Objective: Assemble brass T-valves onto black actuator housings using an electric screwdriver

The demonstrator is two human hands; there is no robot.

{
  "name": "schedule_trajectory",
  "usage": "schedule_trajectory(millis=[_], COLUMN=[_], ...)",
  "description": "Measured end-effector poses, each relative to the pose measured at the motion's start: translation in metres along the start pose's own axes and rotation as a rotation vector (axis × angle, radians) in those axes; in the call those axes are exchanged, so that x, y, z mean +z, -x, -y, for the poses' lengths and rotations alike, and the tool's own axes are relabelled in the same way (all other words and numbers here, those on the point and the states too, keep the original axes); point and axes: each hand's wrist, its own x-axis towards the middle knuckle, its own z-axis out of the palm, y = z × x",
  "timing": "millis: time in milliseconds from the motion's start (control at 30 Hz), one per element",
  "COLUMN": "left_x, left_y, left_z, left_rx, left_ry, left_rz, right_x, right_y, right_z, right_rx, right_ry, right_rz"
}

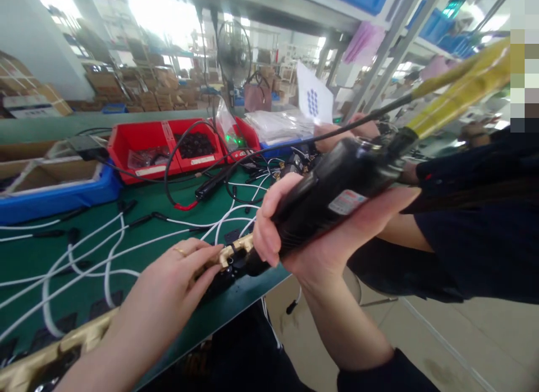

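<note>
My right hand (311, 246) is wrapped round a black electric screwdriver (315, 195), held tilted with its nose toward the lower left. A cable and a yellow-wrapped line (458, 94) run from its rear end. The nose reaches a brass-coloured metal part (238, 247) fixed with black pieces at the bench's front edge. My left hand (172, 274) is closed, thumb and fingers pinching the brass-coloured part just beside the nose. The screwdriver's very tip is hidden. Another brass-coloured length (59, 352) shows under my left forearm at the lower left.
White cables (113, 251) with black ends spread across the green bench (143, 198). Behind them stand red bins (138, 136) and a blue bin (67, 192). A black pen-like tool (213, 184) on a cord lies midway. A co-worker's hand (337, 136) and dark sleeves are at right.
</note>
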Motion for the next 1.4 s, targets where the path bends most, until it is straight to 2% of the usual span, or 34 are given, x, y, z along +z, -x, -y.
schedule_trajectory(millis=[67, 133, 267, 433, 633, 767, 1133, 1300, 1400], left_x=[0.001, 0.004, 0.005, 0.008, 0.014, 0.016, 0.016, 0.015, 0.014], left_y=[-0.009, -0.013, -0.014, -0.013, -0.01, -0.01, -0.01, -0.01, -0.011], left_z=[0.007, 0.011, 0.016, 0.018, 0.018, 0.019, 0.019, 0.018, 0.017], left_rx=[-0.026, -0.037, -0.012, -0.009, -0.038, -0.039, -0.076, -0.086, -0.086], left_ry=[0.069, 0.113, 0.21, 0.281, 0.286, 0.295, 0.291, 0.291, 0.24], left_rz=[0.095, 0.123, 0.105, 0.068, 0.075, 0.077, 0.11, 0.12, 0.117], right_x=[0.011, 0.017, 0.02, 0.022, 0.027, 0.025, 0.027, 0.027, 0.025], right_y=[-0.002, -0.003, -0.007, -0.004, -0.003, -0.006, -0.007, -0.008, -0.008], right_z=[-0.004, -0.008, -0.016, -0.017, -0.019, -0.023, -0.02, -0.024, -0.025], right_rx=[0.026, 0.055, 0.06, 0.057, 0.12, 0.084, 0.116, 0.086, 0.067], right_ry=[0.08, 0.143, 0.24, 0.236, 0.361, 0.358, 0.345, 0.342, 0.28], right_rz=[-0.008, -0.001, 0.023, 0.087, 0.002, -0.017, 0.011, -0.051, -0.038])
